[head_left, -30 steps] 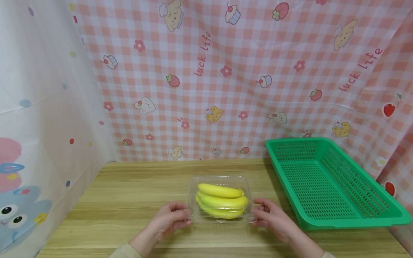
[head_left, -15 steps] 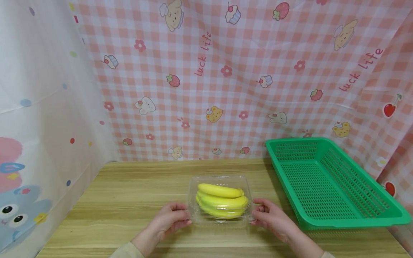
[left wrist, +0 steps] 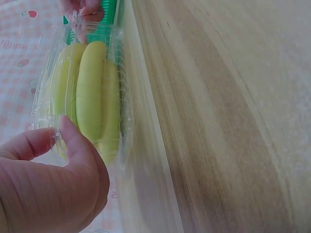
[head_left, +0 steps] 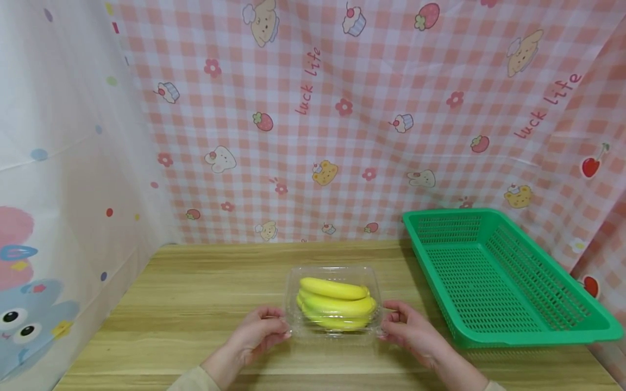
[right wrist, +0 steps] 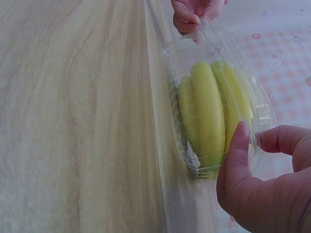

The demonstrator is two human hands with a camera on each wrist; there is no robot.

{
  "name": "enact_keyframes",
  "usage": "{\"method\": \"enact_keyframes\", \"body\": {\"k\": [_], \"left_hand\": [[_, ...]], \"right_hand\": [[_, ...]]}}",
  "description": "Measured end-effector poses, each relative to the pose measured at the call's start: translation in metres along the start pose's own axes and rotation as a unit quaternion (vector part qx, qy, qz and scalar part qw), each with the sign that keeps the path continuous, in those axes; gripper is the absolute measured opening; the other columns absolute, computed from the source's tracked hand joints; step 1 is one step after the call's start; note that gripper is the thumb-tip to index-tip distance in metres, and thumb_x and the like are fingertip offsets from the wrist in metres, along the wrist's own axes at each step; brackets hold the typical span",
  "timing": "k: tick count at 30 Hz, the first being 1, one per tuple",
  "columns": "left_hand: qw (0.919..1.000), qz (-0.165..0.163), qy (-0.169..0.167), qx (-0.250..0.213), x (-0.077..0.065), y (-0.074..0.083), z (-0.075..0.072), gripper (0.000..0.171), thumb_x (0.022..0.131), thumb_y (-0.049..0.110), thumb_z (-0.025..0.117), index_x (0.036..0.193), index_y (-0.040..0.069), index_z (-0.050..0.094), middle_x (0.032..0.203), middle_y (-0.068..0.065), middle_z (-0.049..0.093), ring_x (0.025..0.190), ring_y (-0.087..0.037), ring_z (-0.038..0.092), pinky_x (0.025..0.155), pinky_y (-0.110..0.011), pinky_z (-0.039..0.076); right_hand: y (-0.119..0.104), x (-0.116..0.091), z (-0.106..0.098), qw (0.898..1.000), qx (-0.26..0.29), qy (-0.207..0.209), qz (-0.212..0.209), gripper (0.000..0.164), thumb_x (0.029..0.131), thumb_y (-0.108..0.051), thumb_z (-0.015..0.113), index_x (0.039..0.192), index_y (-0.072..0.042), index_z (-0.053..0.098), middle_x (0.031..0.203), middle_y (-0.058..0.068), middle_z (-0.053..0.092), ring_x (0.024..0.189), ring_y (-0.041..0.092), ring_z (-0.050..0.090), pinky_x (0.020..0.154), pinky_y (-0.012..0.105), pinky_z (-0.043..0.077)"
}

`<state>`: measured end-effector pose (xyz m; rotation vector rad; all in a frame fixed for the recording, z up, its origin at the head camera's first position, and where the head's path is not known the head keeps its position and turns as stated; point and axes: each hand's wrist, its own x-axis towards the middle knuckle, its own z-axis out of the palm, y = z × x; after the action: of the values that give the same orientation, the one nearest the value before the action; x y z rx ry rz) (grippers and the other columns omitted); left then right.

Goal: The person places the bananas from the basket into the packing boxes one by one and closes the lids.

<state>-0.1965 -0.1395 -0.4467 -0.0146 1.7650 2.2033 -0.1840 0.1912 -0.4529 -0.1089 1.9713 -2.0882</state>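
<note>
A clear plastic clamshell box (head_left: 291, 285) sits on the wooden table with its lid down over several yellow bananas (head_left: 337, 306). At the box's left side, my left hand (head_left: 259, 332) pinches the edge where lid and base meet, between thumb and forefinger. My right hand (head_left: 409, 332) pinches the matching edge on the right side in the same way. Close up in the left wrist view, the left thumb (left wrist: 73, 138) lies against the plastic rim. The right wrist view shows the right thumb (right wrist: 239, 145) on the rim opposite. The bananas lie side by side inside, seen through the lid.
A large green plastic basket (head_left: 442, 304) with slotted sides stands on the right of the table, just beyond my right hand. A pink checked cloth (head_left: 293, 141) hangs behind the table. On the left hangs a white printed cloth (head_left: 73, 190).
</note>
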Motion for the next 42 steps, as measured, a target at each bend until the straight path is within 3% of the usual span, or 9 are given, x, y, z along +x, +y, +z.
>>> {"method": "enact_keyframes", "body": {"k": [15, 26, 42], "left_hand": [[1.0, -0.001, 0.001, 0.004, -0.0007, 0.0004, 0.0004, 0.029, 0.082, -0.016, 0.056, 0.109, -0.011, 0.047, 0.09, -0.014, 0.056, 0.072, -0.014, 0.062, 0.071, -0.023, 0.059], [1.0, 0.002, 0.002, 0.006, -0.0013, 0.0015, 0.0013, 0.029, 0.081, -0.017, 0.054, 0.108, -0.011, 0.047, 0.088, -0.012, 0.057, 0.072, -0.014, 0.062, 0.071, -0.023, 0.059], [0.9999, -0.007, 0.011, 0.004, -0.0019, 0.0049, 0.0041, 0.033, 0.078, -0.017, 0.059, 0.108, -0.011, 0.047, 0.089, -0.013, 0.054, 0.072, -0.015, 0.061, 0.07, -0.022, 0.059]], "right_hand": [[-0.0012, 0.0003, 0.0047, 0.999, -0.005, 0.035, 0.006, 0.062, 0.086, 0.011, 0.059, 0.138, 0.019, 0.027, 0.098, 0.012, 0.044, 0.086, 0.018, 0.053, 0.076, 0.026, 0.059], [-0.0014, 0.0007, 0.0058, 0.999, -0.008, 0.036, 0.004, 0.062, 0.086, 0.012, 0.058, 0.138, 0.019, 0.025, 0.097, 0.011, 0.045, 0.084, 0.017, 0.053, 0.073, 0.025, 0.058], [-0.0027, 0.0027, 0.0087, 0.998, -0.024, 0.065, 0.01, 0.062, 0.083, 0.013, 0.059, 0.138, 0.018, 0.031, 0.096, 0.013, 0.048, 0.082, 0.018, 0.054, 0.07, 0.025, 0.058]]}}
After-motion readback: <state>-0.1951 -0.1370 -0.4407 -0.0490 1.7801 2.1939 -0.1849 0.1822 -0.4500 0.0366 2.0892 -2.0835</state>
